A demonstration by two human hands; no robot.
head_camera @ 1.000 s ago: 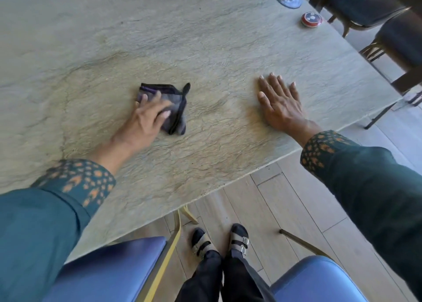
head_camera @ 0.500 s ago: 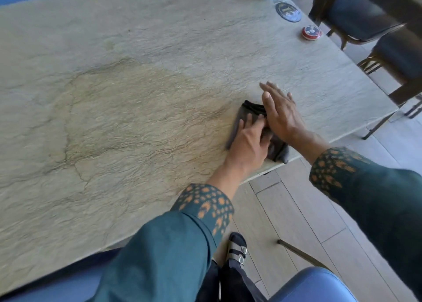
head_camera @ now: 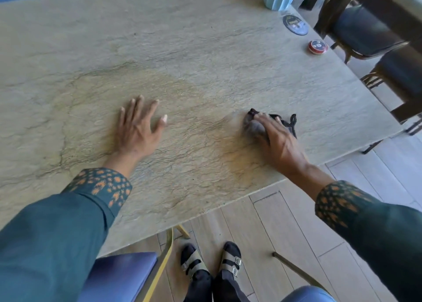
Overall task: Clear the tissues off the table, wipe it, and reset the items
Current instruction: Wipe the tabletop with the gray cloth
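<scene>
I see my right hand (head_camera: 274, 137) pressing the dark cloth (head_camera: 286, 122) flat at centre right of the stone worktop (head_camera: 182, 50); fingers mostly straight. My left hand (head_camera: 137, 128) rests open, fingers spread, at centre left, holding nothing.

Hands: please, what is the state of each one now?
Left hand: open, fingers spread flat on the table.
Right hand: open, pressing the cloth onto the table.

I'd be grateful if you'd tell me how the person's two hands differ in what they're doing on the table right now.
The left hand lies flat on the bare table with fingers spread, holding nothing; the right hand presses down on the dark cloth. The left hand sits nearer the middle of the table, while the right hand is close to the table's right edge. Both rest palm down, and both arms wear teal sleeves with orange-patterned cuffs.
</scene>
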